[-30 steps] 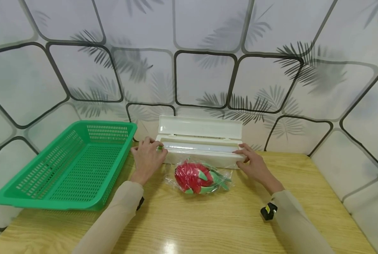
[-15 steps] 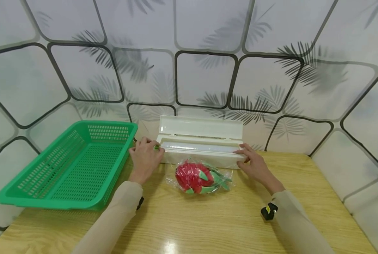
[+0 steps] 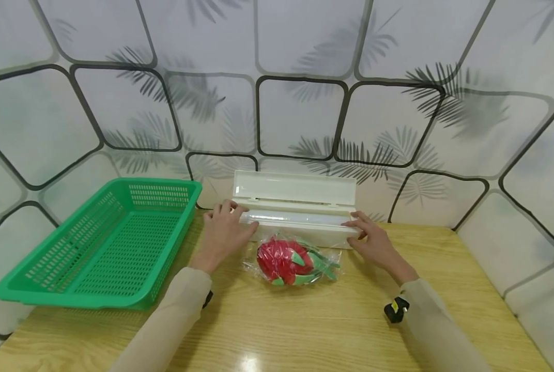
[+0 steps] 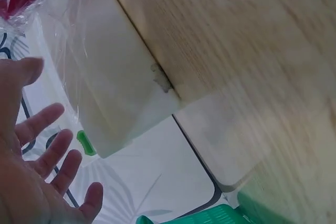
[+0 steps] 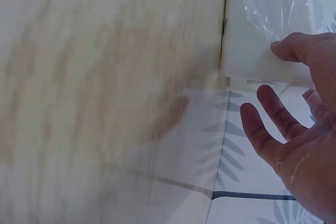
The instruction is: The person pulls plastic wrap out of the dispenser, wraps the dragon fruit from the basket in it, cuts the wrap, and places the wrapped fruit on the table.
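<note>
A red and green dragon fruit (image 3: 283, 260), loosely wrapped in clear plastic, lies on the wooden table in front of a white cling film box (image 3: 305, 235). The box's lid (image 3: 295, 187) stands raised, and a roll of cling film (image 3: 295, 217) shows inside. My left hand (image 3: 226, 232) is at the box's left end, its fingers spread and apart; a green slider (image 4: 85, 143) sits beside them in the left wrist view. At the right end, my right hand (image 3: 372, 240) pinches the film at the box's front edge, thumb (image 5: 294, 47) in front, index finger partly hidden.
A green plastic basket (image 3: 144, 299) stands on the left of the table (image 3: 286, 330). Patterned wall covering (image 3: 300, 119) rises close behind the box and on both sides.
My left hand first slid slightly left with the green slider, then came away and moved right along the box's left end. My right hand and the dragon fruit have stayed put.
</note>
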Action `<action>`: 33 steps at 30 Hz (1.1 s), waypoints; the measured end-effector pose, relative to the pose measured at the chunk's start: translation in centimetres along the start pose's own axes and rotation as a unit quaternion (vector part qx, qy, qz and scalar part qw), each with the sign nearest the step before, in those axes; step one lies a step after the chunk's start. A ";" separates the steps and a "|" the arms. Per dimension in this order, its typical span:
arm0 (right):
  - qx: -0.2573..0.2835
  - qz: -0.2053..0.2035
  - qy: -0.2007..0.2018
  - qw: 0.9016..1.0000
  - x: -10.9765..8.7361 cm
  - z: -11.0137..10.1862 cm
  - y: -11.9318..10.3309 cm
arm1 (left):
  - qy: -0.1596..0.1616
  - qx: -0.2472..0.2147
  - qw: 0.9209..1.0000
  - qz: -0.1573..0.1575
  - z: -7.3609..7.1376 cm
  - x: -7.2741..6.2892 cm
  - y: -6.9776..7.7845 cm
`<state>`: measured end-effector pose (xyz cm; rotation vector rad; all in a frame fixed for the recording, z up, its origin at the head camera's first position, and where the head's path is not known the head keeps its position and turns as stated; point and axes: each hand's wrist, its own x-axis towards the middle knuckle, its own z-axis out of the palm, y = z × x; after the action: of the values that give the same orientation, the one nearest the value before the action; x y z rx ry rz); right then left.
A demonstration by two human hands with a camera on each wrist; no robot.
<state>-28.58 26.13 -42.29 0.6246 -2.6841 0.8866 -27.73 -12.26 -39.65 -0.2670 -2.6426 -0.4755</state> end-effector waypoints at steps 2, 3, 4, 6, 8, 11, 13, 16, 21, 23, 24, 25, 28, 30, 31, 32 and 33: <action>-0.002 -0.006 -0.004 1.000 0.1 -0.1 0.1 | -0.007 0.007 1.000 0.022 0.2 0.0 0.0; -0.003 -0.008 -0.006 1.000 0.1 -0.1 0.2 | -0.008 0.011 0.999 0.029 0.3 0.0 -0.1; -0.001 -0.009 -0.009 1.000 0.1 -0.1 0.2 | -0.008 0.014 0.999 0.032 0.4 0.0 -0.1; 0.007 -0.007 -0.015 1.000 0.2 -0.2 0.4 | -0.004 0.012 0.999 0.031 0.5 0.0 -0.2; 0.020 -0.004 -0.020 1.000 0.2 -0.2 0.5 | 0.000 0.008 0.999 0.032 0.6 -0.1 -0.2; 0.052 0.019 -0.026 0.998 0.1 -0.4 0.7 | 0.007 -0.004 0.999 0.047 0.6 -0.1 -0.1; 0.073 0.034 -0.020 0.997 -0.1 -0.7 0.6 | 0.003 -0.017 0.998 0.061 0.5 -0.1 0.0; 0.083 0.037 0.011 0.996 -0.4 -1.2 0.1 | -0.014 -0.034 0.996 0.086 0.3 -0.1 0.3; 0.041 -0.103 0.074 0.991 -0.7 -0.7 -3.8 | -0.051 -0.054 0.990 0.116 -0.6 -0.2 1.2; 0.019 -0.175 0.066 0.982 -0.7 0.1 -6.2 | -0.067 -0.068 0.988 0.123 -0.9 -0.2 1.5; 0.009 -0.200 0.049 0.978 -0.7 0.5 -7.2 | -0.080 -0.078 0.986 0.125 -1.1 -0.2 1.7; -0.003 -0.217 0.026 0.976 -0.6 1.0 -8.4 | -0.096 -0.092 0.983 0.126 -1.2 -0.2 1.8; -0.038 -0.240 -0.042 0.969 -0.4 2.4 -11.0 | -0.140 -0.137 0.974 0.118 -1.4 -0.1 2.0; -0.065 -0.239 -0.077 0.966 -0.2 3.2 -12.2 | -0.168 -0.160 0.967 0.104 -1.4 0.0 2.1; -0.080 -0.239 -0.088 0.964 0.0 3.6 -12.6 | -0.178 -0.166 0.965 0.100 -1.4 0.0 2.1; -0.093 -0.238 -0.095 0.962 0.1 3.9 -12.9 | -0.187 -0.165 0.964 0.097 -1.4 0.1 2.2; -0.109 -0.236 -0.101 0.960 0.2 4.3 -13.1 | -0.194 -0.161 0.963 0.098 -1.3 0.2 2.2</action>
<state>-22.99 13.96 -38.91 1.2837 -2.5673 0.4109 -26.78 -10.74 -37.82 -0.7870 -2.8573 -0.8616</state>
